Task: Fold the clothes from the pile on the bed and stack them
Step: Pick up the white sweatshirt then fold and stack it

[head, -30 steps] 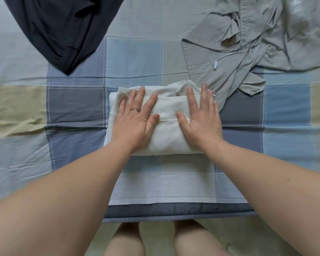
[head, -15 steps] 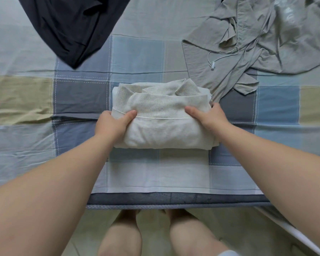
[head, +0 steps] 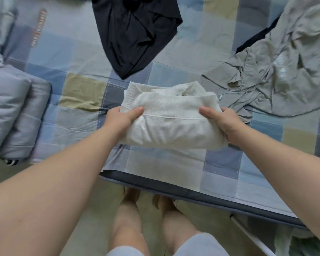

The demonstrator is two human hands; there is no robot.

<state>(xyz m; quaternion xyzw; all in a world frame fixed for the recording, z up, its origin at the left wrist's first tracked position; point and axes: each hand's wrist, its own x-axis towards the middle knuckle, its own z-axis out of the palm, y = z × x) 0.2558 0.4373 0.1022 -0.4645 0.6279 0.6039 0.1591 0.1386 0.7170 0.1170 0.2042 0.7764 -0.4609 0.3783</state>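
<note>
Now left hand [head: 123, 118] and right hand [head: 223, 124] grip the folded cream sweater [head: 170, 126], raised off the bed [head: 174, 163].

We've got soft, even light here, bright enough, with no glare. There's only a faint shadow under the folded white garment [head: 171, 126]. Motion blur smears the grey-blue bedding [head: 9, 108] at the left, and the wide lens bows the bed edge [head: 192, 194].
</note>
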